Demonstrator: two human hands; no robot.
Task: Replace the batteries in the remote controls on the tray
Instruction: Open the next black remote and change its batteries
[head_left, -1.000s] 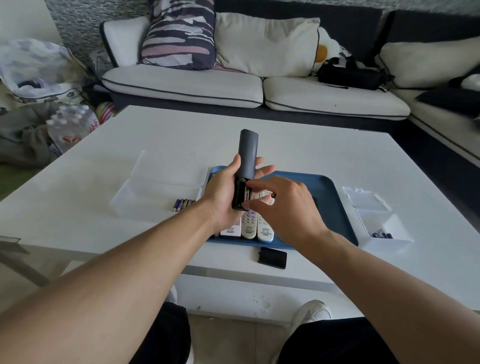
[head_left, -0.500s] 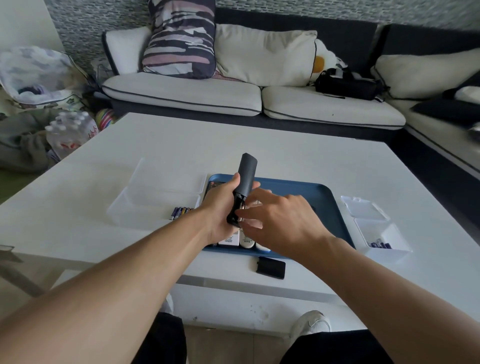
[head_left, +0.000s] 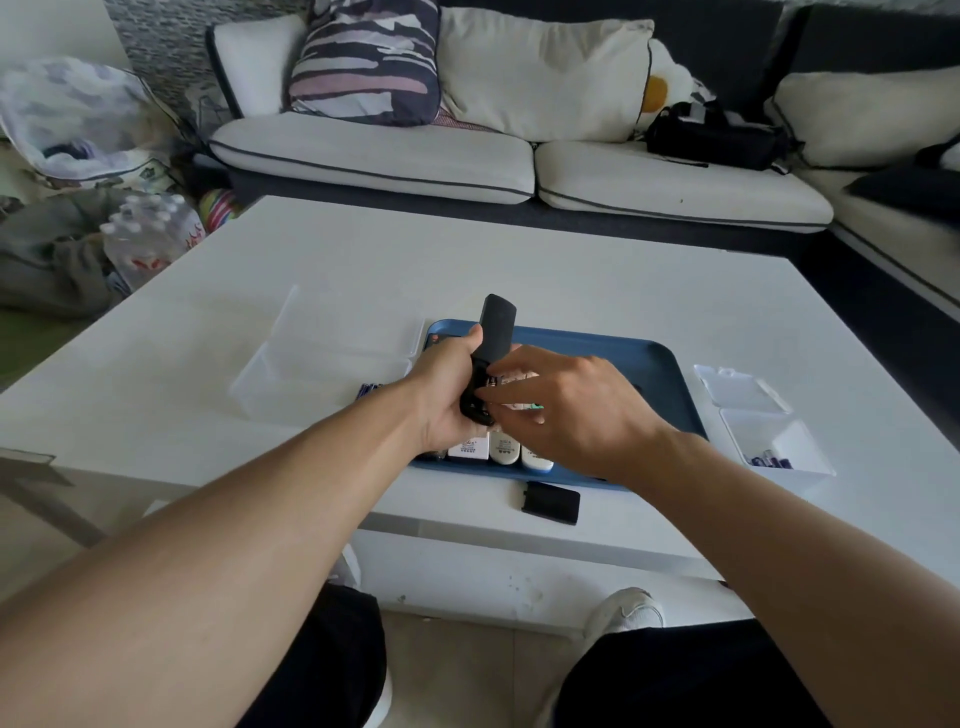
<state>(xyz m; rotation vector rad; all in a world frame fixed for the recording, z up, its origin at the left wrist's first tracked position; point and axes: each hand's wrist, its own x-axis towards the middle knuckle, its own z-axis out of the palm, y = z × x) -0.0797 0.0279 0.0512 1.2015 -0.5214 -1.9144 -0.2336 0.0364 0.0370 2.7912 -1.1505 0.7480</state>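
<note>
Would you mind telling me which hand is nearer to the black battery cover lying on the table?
Right. The right hand is up and just right of the black battery cover, above the blue tray; the left hand, gripping the black remote, sits farther up and left.

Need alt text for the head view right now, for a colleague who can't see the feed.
The left hand grips a black remote above a blue tray while the right hand works its fingertips at the remote's open battery bay. White remotes lie on the tray, and a black battery cover rests on the white table near its front edge.
</note>
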